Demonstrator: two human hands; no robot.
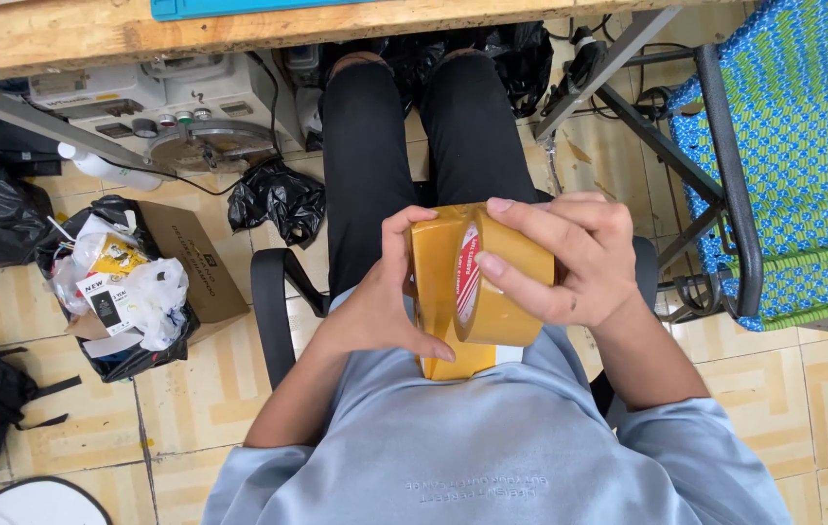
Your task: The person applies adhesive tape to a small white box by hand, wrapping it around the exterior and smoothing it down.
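Over my lap I hold a roll of tan packing tape (499,309) with a red and white core. My right hand (574,258) grips the roll from the right, fingers curled over its rim. A small box wrapped in the same tan tape (435,282) stands upright against the roll. My left hand (380,311) is closed around this box, thumb on its upper left corner. Tape runs from the roll onto the box. I sit on a black chair (273,301), black trousers visible below the hands.
A wooden tabletop edge (141,34) crosses the top. Under it sits a grey machine (180,112). A cardboard box lined with a black bag full of rubbish (127,292) stands at left. A blue and green woven chair (793,156) stands at right. The floor is tiled.
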